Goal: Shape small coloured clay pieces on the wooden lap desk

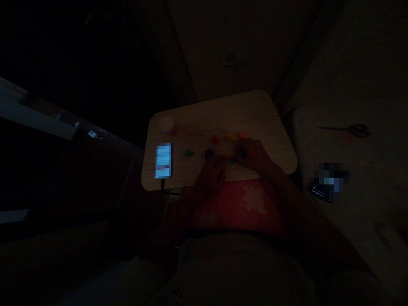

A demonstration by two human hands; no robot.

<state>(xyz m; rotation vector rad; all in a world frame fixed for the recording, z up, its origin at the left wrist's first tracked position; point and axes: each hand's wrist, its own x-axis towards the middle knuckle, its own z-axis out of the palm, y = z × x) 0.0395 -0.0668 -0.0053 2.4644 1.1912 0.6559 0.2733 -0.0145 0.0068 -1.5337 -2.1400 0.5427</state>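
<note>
Very dark frame. Left hand (pixel 210 172) and right hand (pixel 255 155) both rest on the near edge of the desk (pixel 261 110), close together. A small green bit (pixel 231 161) lies in the gap between the two grips, touching or almost touching the fingertips. Too dim to say which.

- **Left grip:** fingers curled down toward the green bit. Can't tell if they are pinching or loose.
- **Right grip:** fingers bent over a dark bit (pixel 242 152). Can't tell the state either.

Around the grips:
- Just beyond the right grip is a row of a red bit (pixel 215 139), an orange bit (pixel 229 136) and a pink-red bit (pixel 241 134).
- Just beyond the left grip is a dark lump (pixel 208 153). Further out to its left is another green piece (pixel 189 152).
- Well left of both grips a lit phone (pixel 163 160) lies flat. A small round tub (pixel 168 124) stands beyond it.
- Under the wrists, on the near side, is a red cloth (pixel 242 204).
- Far right of the right grip, off the desk, scissors (pixel 357 129) lie on the bed (pixel 366 161).
</note>
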